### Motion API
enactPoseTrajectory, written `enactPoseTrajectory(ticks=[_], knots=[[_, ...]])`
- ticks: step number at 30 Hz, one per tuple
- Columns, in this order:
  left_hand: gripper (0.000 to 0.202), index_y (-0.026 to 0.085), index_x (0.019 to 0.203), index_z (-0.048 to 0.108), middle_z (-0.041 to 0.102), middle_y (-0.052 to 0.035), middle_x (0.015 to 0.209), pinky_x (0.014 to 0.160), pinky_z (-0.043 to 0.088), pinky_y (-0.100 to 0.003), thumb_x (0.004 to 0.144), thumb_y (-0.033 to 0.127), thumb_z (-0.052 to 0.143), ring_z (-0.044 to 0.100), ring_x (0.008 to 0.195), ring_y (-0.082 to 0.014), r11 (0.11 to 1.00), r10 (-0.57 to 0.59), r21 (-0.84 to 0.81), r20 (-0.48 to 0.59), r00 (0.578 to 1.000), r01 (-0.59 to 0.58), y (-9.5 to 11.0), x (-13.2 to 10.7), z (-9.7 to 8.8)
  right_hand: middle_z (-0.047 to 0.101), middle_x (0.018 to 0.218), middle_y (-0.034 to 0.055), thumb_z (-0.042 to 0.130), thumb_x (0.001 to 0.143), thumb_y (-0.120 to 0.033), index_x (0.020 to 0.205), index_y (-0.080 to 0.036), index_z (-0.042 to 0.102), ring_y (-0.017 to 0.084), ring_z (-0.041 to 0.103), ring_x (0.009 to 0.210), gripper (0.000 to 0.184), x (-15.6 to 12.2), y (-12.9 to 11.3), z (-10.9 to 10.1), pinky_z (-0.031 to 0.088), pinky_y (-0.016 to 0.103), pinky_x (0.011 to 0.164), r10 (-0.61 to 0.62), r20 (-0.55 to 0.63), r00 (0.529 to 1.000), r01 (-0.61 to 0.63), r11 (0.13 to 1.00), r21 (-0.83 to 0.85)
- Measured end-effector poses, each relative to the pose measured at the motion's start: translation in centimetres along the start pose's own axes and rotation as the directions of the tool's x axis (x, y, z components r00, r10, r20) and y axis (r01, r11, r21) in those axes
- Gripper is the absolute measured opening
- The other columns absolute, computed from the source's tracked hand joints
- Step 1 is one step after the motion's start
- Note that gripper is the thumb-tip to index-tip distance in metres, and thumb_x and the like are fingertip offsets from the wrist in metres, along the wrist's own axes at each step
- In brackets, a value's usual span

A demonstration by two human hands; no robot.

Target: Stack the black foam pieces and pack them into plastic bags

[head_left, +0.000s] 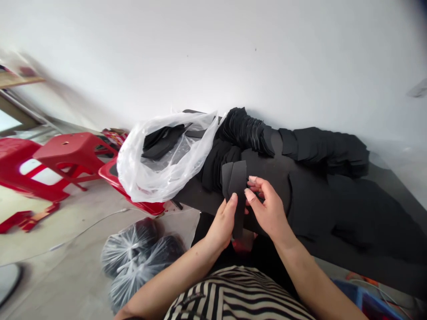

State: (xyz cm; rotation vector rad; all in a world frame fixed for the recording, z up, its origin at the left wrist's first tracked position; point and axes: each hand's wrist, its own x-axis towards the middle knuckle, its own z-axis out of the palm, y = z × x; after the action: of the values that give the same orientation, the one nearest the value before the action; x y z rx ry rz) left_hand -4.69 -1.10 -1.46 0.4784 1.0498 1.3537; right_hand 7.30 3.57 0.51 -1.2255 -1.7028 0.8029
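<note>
Both hands held a flat black strip point(237, 186) upright above the near tabletop point(333, 209) edge, its long axis running near to far. The left hand point(223, 224) gripped its lower part; the right hand point(267, 209) pinched its right edge. A clear plastic bag point(160, 173) lay left.

The one camera is riding on the person's head, looking forward and down. It is sitting close over the left hand point(223, 221) and right hand point(269, 210).
</note>
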Motion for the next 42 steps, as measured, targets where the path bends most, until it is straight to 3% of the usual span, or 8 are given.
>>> enactPoseTrajectory(ticks=[3, 6, 18, 23, 27, 30, 37, 42], knots=[[0.047, 0.017, 0.105, 0.071, 0.073, -0.0076, 0.085, 0.080, 0.051, -0.033, 0.082, 0.057, 0.063, 0.065, 0.097, -0.0276, 0.991, 0.135, 0.029, -0.040, 0.990, -0.134, -0.5, -0.1, 0.7, 0.062, 0.124, 0.0088, 0.059, 0.091, -0.040, 0.126, -0.024, 0.056, 0.022, 0.062, 0.104, 0.039, -0.9, 0.0, -0.5, 0.051, 0.042, 0.093, -0.036, -0.017, 0.999, 0.036, 0.999, -0.035], [0.045, 0.018, 0.105, 0.071, 0.073, -0.0072, 0.086, 0.085, 0.051, -0.034, 0.084, 0.057, 0.060, 0.063, 0.105, -0.0281, 0.982, 0.190, 0.025, -0.054, 0.980, -0.189, -0.9, 0.0, 1.2, 0.060, 0.127, 0.0089, 0.057, 0.092, -0.039, 0.126, -0.024, 0.056, 0.023, 0.061, 0.108, 0.037, -1.6, 0.0, -0.9, 0.050, 0.042, 0.095, -0.086, -0.023, 0.996, 0.085, 0.995, -0.047], [0.042, 0.019, 0.097, 0.073, 0.073, -0.0054, 0.082, 0.083, 0.051, -0.035, 0.082, 0.056, 0.064, 0.065, 0.099, -0.0282, 0.986, 0.138, 0.094, -0.029, 0.990, -0.134, -1.8, -0.1, 1.9, 0.059, 0.127, 0.0084, 0.056, 0.093, -0.039, 0.126, -0.024, 0.057, 0.023, 0.059, 0.110, 0.036, -2.7, 0.3, -2.5, 0.050, 0.040, 0.094, -0.071, -0.038, 0.997, 0.071, 0.997, 0.003], [0.043, 0.017, 0.098, 0.073, 0.074, -0.0061, 0.086, 0.085, 0.050, -0.035, 0.087, 0.056, 0.056, 0.065, 0.095, -0.0265, 0.987, 0.103, 0.118, 0.057, 0.993, -0.109, -2.0, -0.1, 1.9, 0.060, 0.126, 0.0087, 0.056, 0.092, -0.040, 0.124, -0.023, 0.058, 0.022, 0.059, 0.110, 0.036, -3.0, 0.3, -2.7, 0.051, 0.038, 0.093, -0.028, -0.048, 0.998, 0.030, 0.999, 0.038], [0.034, 0.017, 0.097, 0.071, 0.073, -0.0047, 0.098, 0.090, 0.046, -0.029, 0.092, 0.044, 0.052, 0.063, 0.096, -0.0219, 0.909, 0.224, 0.321, 0.163, 0.961, -0.267, -1.4, -0.5, 2.0, 0.059, 0.128, 0.0089, 0.065, 0.087, -0.042, 0.129, -0.023, 0.055, 0.024, 0.058, 0.115, 0.047, -3.3, 0.1, -2.3, 0.050, 0.038, 0.097, 0.018, -0.047, 0.999, -0.015, 0.998, 0.063], [0.031, 0.017, 0.100, 0.071, 0.072, -0.0051, 0.107, 0.095, 0.044, -0.028, 0.094, 0.041, 0.052, 0.062, 0.103, -0.0211, 0.858, 0.295, 0.386, 0.170, 0.940, -0.339, -1.2, -0.7, 1.8, 0.060, 0.128, 0.0078, 0.061, 0.090, -0.041, 0.131, -0.024, 0.054, 0.022, 0.059, 0.114, 0.045, -3.5, 0.0, -2.1, 0.050, 0.038, 0.099, 0.035, -0.004, 0.999, -0.035, 0.993, 0.113], [0.043, 0.013, 0.102, 0.070, 0.073, -0.0100, 0.106, 0.101, 0.043, -0.034, 0.092, 0.050, 0.052, 0.062, 0.109, -0.0247, 0.949, 0.221, 0.207, 0.093, 0.971, -0.236, -2.1, -0.7, 1.6, 0.060, 0.127, 0.0074, 0.065, 0.086, -0.035, 0.125, -0.024, 0.055, 0.023, 0.057, 0.117, 0.042, -3.8, 0.1, -2.0, 0.050, 0.040, 0.098, -0.046, -0.063, 0.997, 0.047, 0.999, 0.006], [0.038, 0.015, 0.111, 0.068, 0.072, -0.0093, 0.110, 0.101, 0.045, -0.035, 0.086, 0.042, 0.065, 0.063, 0.111, -0.0249, 0.998, 0.066, 0.010, 0.098, 0.993, -0.067, -2.3, -0.5, 2.0, 0.058, 0.127, 0.0068, 0.066, 0.083, -0.024, 0.125, -0.025, 0.053, 0.022, 0.055, 0.119, 0.044, -4.1, 0.3, -2.2, 0.048, 0.039, 0.101, -0.106, -0.081, 0.991, 0.103, 0.994, -0.041]])
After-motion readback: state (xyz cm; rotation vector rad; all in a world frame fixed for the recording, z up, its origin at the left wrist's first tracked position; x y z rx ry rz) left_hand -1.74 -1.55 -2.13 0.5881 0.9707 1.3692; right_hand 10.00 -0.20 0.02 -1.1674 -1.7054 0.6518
